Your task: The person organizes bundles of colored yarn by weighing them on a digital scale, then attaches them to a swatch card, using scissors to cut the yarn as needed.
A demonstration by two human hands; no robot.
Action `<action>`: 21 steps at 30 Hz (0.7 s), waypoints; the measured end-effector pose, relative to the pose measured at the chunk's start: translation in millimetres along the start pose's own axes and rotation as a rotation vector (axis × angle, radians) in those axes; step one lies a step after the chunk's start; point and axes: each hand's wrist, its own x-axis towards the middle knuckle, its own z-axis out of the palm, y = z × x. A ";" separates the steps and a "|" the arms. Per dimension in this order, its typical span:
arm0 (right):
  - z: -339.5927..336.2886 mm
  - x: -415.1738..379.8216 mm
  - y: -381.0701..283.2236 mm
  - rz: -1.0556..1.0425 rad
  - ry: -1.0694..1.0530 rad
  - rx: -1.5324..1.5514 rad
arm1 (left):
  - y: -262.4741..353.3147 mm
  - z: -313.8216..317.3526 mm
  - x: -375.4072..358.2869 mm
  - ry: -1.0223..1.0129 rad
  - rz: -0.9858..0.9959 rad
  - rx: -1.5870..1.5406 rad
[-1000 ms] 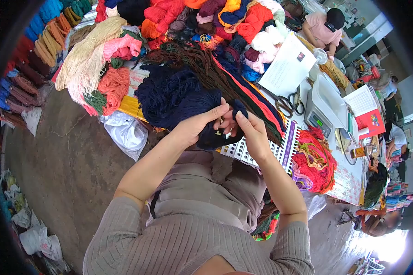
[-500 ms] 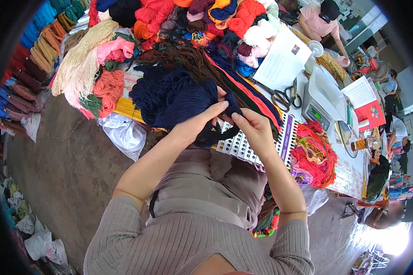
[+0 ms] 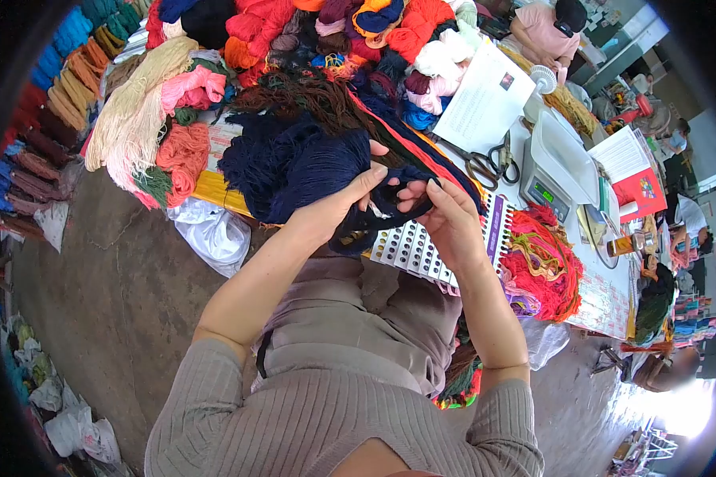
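Observation:
A bulky hank of dark navy yarn [image 3: 286,171] lies at the table's near edge and reaches into both my hands. My left hand [image 3: 346,203] is wrapped round its right end, thumb on top and fingertips showing beyond the strands. Close by on the right, my right hand [image 3: 449,219] pinches a loop of the same yarn between thumb and fingers. Some navy strands hang below my hands, over white shade cards with rows of holes [image 3: 418,250]. Dark brown and green yarn [image 3: 318,103] lies just behind the hank.
Piled yarn skeins [image 3: 266,32] cover the back of the table. On the right are scissors [image 3: 501,163], a digital scale [image 3: 545,191], a printed sheet [image 3: 485,99] and a red multicoloured yarn heap [image 3: 541,262]. A co-worker in pink [image 3: 545,36] sits across the table.
My right hand has turned and its fingers have spread the navy loop a little wider. My left hand keeps its grip. The whole view has shifted slightly.

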 end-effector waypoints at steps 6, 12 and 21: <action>3.1 0.5 -0.7 0.023 -0.042 0.025 | 10.5 10.9 -4.3 -0.127 0.025 0.217; -26.7 -1.1 -24.1 -0.068 -0.014 0.095 | 26.6 -21.7 8.2 -0.091 -0.122 -0.374; -19.4 -14.2 -31.0 -0.107 -0.053 0.039 | 26.3 4.9 2.6 -0.162 -0.054 -0.015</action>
